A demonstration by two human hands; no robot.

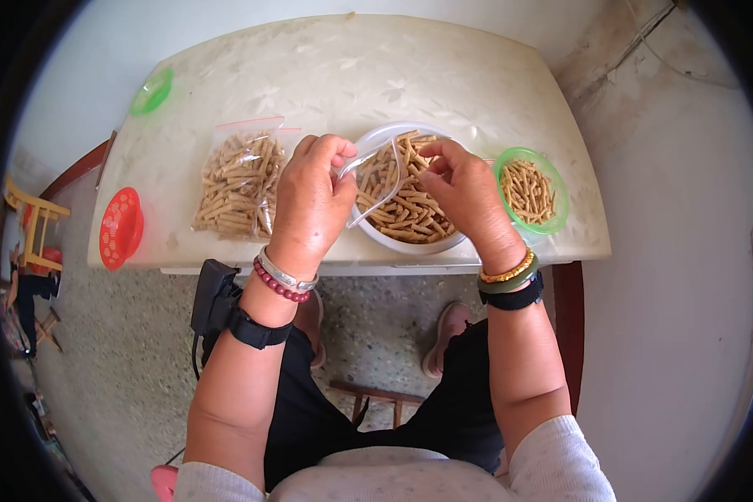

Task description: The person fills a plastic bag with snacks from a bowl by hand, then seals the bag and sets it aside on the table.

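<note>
A white basin [422,248] full of light brown sticks stands near the table's front edge. Over its left part, my left hand [316,188] pinches the edge of a clear plastic bag [378,177], whose mouth gapes toward the basin. My right hand [468,194] is above the basin's right side, thumb and fingers drawn together; whatever lies between them is too small to make out. To the left of my left hand lie filled clear bags [238,180] of the same sticks. A green basket [563,201] with thinner sticks sits right of my right hand.
A red basket [121,228] rests at the table's left front edge, and a green dish [151,91] at its back left. The pale table [326,75] meets a wall on the right. A wooden stool [378,393] is below, between my legs.
</note>
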